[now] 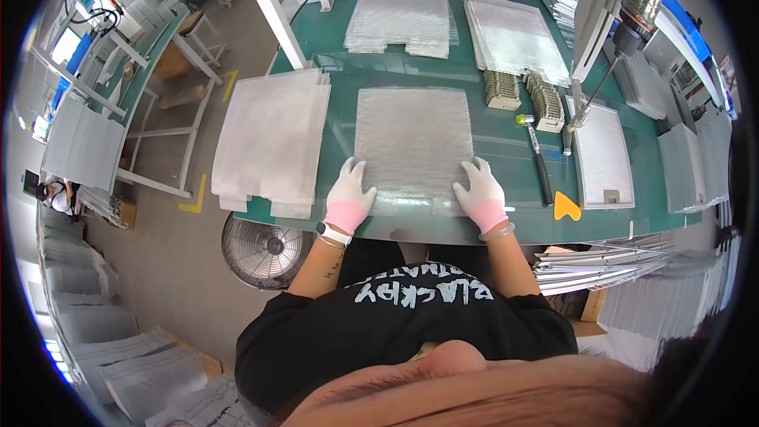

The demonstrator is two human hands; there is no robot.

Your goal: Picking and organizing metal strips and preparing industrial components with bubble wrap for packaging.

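Observation:
A grey mesh sheet (413, 138) lies flat on the green table in front of me. My left hand (349, 195), in a white glove with a pink cuff, holds its left edge near the front, thumb on top. At the opposite edge my right hand (481, 194), gloved the same way, grips the sheet in a mirrored pose. How far the fingertips reach under the edges is hidden. Left of the sheet is a stack of pale sheets (273, 142) with notched front edges. Another stack of mesh sheets (402, 20) sits farther back.
To the right lie a hammer (541, 162), a yellow scraper (566, 206), a framed filter panel (605, 158) and stacked small metal parts (545, 101). More mesh sheets (518, 35) rest behind them. A power driver (636, 12) hangs at upper right. A floor fan (269, 249) stands below the table's left front.

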